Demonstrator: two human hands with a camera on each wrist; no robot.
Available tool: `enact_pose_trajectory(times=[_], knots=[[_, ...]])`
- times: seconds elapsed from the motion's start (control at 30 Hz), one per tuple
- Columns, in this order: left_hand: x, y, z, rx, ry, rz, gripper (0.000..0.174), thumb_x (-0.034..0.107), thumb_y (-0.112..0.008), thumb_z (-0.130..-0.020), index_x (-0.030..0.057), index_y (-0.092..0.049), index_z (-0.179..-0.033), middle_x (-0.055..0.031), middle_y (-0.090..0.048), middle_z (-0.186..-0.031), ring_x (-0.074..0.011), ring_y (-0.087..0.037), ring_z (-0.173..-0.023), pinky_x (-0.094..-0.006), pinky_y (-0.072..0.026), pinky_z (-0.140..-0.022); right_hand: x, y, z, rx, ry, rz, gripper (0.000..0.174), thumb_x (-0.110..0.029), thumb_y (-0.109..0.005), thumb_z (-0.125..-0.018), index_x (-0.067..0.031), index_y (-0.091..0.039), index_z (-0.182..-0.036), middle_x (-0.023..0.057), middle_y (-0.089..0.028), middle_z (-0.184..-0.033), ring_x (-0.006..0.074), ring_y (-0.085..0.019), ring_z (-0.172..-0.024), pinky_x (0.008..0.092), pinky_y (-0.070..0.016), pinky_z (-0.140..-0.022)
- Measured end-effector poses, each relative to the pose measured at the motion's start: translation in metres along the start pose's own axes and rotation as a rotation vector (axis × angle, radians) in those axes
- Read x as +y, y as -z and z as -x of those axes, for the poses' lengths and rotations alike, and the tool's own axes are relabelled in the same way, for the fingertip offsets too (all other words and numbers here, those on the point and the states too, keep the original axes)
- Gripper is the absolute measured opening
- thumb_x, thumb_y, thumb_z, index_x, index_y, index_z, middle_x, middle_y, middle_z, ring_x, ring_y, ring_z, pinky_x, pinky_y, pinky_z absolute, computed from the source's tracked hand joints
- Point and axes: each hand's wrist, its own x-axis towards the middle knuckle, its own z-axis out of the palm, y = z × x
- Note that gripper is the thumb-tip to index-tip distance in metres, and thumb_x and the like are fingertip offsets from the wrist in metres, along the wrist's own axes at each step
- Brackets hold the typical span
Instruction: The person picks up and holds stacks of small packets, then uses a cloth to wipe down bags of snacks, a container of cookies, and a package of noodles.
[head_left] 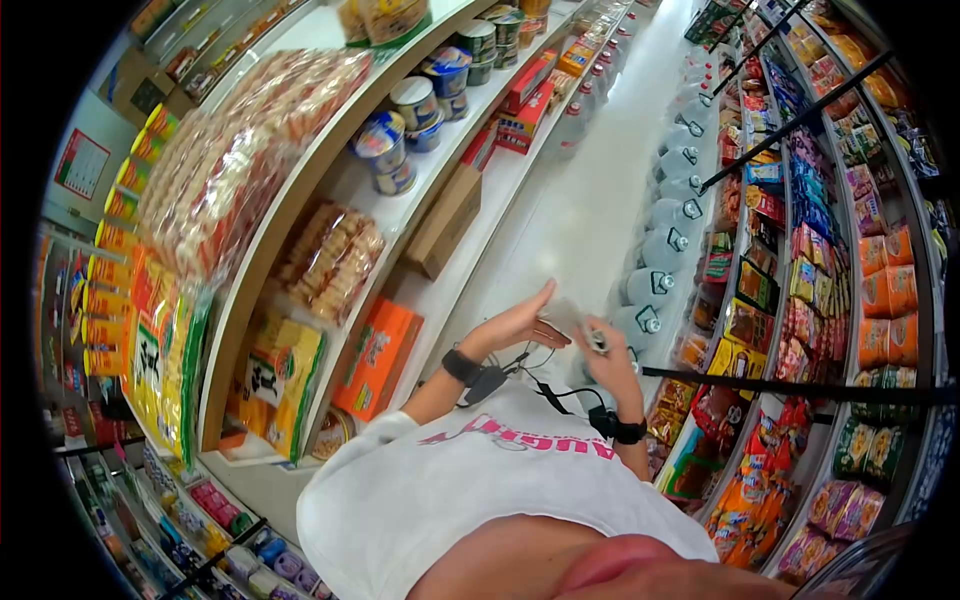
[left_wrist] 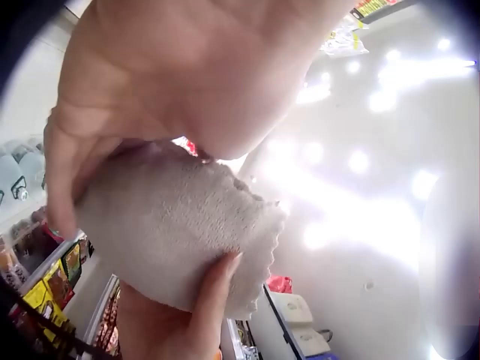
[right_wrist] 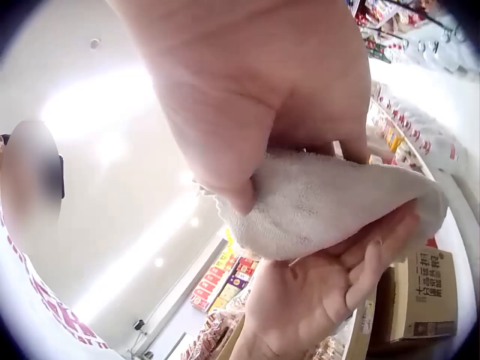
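Note:
A grey cloth with a scalloped edge is folded between the two hands; in the head view the cloth looks pale. My right hand pinches it, and in the right wrist view the thumb of the right hand presses on its surface. Palm up beneath the cloth, the left hand has its fingers extended along the lower side. In the head view the left hand has its thumb raised and its fingers toward the cloth. Part of the right fingers is hidden behind the cloth.
Store shelves on the left hold cup noodles, a brown carton and an orange box. Large water jugs line the floor on the right, beside racks of snack packets. A black bar crosses the right side.

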Motion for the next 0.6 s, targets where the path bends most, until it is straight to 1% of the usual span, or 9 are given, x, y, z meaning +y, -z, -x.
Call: enact_pose_trajectory(times=[0.1, 0.13, 0.17, 0.2, 0.3, 0.33, 0.43, 0.53, 0.6], knots=[[0.028, 0.023, -0.04, 0.062, -0.178, -0.094, 0.054, 0.048, -0.054, -0.096, -0.001, -0.059, -0.118, -0.0097, -0.064, -0.111, -0.0136, -0.062, -0.098, -0.0301, -0.0519, -0.078, 0.01, 0.005, -0.065, -0.191, 0.135, -0.121, 0.023, -0.003, -0.067, -0.084, 0.0038, -0.062, -0.106, 0.0132, -0.066, -0.096, 0.02, -0.06, -0.083, 0.0304, -0.0481, -0.078], [0.025, 0.047, -0.066, 0.126, -0.236, -0.148, 0.048, 0.039, -0.061, -0.094, -0.0012, -0.058, -0.12, -0.0082, -0.065, -0.111, -0.0121, -0.062, -0.096, -0.0288, -0.0513, -0.079, 0.02, 0.01, -0.087, -0.255, 0.158, -0.157, 0.024, -0.003, -0.067, -0.084, 0.0039, -0.062, -0.107, 0.0136, -0.066, -0.097, 0.0204, -0.061, -0.084, 0.0306, -0.0482, -0.079], [0.039, 0.052, -0.08, 0.186, -0.262, -0.226, 0.045, 0.035, -0.063, -0.094, -0.0014, -0.058, -0.119, -0.007, -0.065, -0.11, -0.0114, -0.062, -0.094, -0.0278, -0.0509, -0.079, 0.026, 0.016, -0.109, -0.318, 0.181, -0.192, 0.024, -0.003, -0.067, -0.084, 0.0041, -0.062, -0.107, 0.0139, -0.067, -0.099, 0.0208, -0.061, -0.085, 0.0308, -0.0483, -0.079], [0.053, 0.055, -0.096, 0.246, -0.287, -0.303, 0.042, 0.032, -0.064, -0.093, -0.0015, -0.059, -0.118, -0.0057, -0.065, -0.108, -0.0106, -0.062, -0.092, -0.0269, -0.0505, -0.079, 0.032, 0.024, -0.128, -0.327, 0.182, -0.199, 0.021, -0.006, -0.068, -0.087, 0.0047, -0.062, -0.105, 0.01, -0.065, -0.094, 0.0138, -0.056, -0.082, 0.0276, -0.0467, -0.075], [0.089, 0.056, -0.138, 0.369, -0.378, -0.446, 0.035, 0.025, -0.064, -0.093, -0.0019, -0.061, -0.116, -0.0035, -0.066, -0.104, -0.0089, -0.061, -0.089, -0.0259, -0.0495, -0.078, 0.057, 0.054, -0.191, -0.248, 0.185, -0.245, 0.02, -0.007, -0.067, -0.088, 0.0048, -0.063, -0.105, 0.0108, -0.066, -0.097, 0.0139, -0.057, -0.082, 0.0277, -0.047, -0.077], [0.107, 0.053, -0.152, 0.397, -0.419, -0.486, 0.034, 0.023, -0.064, -0.093, -0.0021, -0.061, -0.116, -0.003, -0.067, -0.103, -0.0084, -0.061, -0.089, -0.0259, -0.0491, -0.078, 0.07, 0.063, -0.214, -0.2, 0.209, -0.222, 0.028, -0.007, -0.065, -0.091, 0.0021, -0.061, -0.117, 0.0117, -0.064, -0.11, 0.0142, -0.058, -0.094, 0.0265, -0.0455, -0.086], [0.158, 0.038, -0.172, 0.362, -0.492, -0.667, 0.03, 0.012, -0.06, -0.093, -0.0018, -0.06, -0.12, 0.0005, -0.065, -0.106, -0.0059, -0.057, -0.09, -0.0259, -0.0479, -0.076, 0.056, 0.094, -0.283, -0.033, 0.181, -0.496, 0.042, -0.014, -0.064, -0.092, -0.0001, -0.053, -0.13, 0.0156, -0.058, -0.129, 0.0205, -0.054, -0.121, 0.0299, -0.0425, -0.099], [0.191, 0.043, -0.187, 0.251, -0.433, -0.728, 0.034, 0.008, -0.058, -0.09, -0.0031, -0.058, -0.122, -0.0017, -0.065, -0.11, -0.0072, -0.057, -0.096, -0.0268, -0.0474, -0.083, 0.059, 0.114, -0.351, -0.278, 0.232, -0.363, 0.047, -0.019, -0.058, -0.096, -0.0004, -0.046, -0.137, 0.0165, -0.051, -0.137, 0.0211, -0.044, -0.132, 0.0297, -0.038, -0.105], [0.214, 0.037, -0.184, 0.264, -0.391, -0.745, 0.037, 0.008, -0.058, -0.089, -0.0036, -0.056, -0.124, -0.003, -0.064, -0.112, -0.0078, -0.057, -0.098, -0.0274, -0.0468, -0.086, 0.064, 0.104, -0.379, -0.255, 0.242, -0.34, 0.044, -0.023, -0.056, -0.097, -0.0001, -0.049, -0.134, 0.015, -0.055, -0.131, 0.0183, -0.049, -0.126, 0.0295, -0.0391, -0.103]])
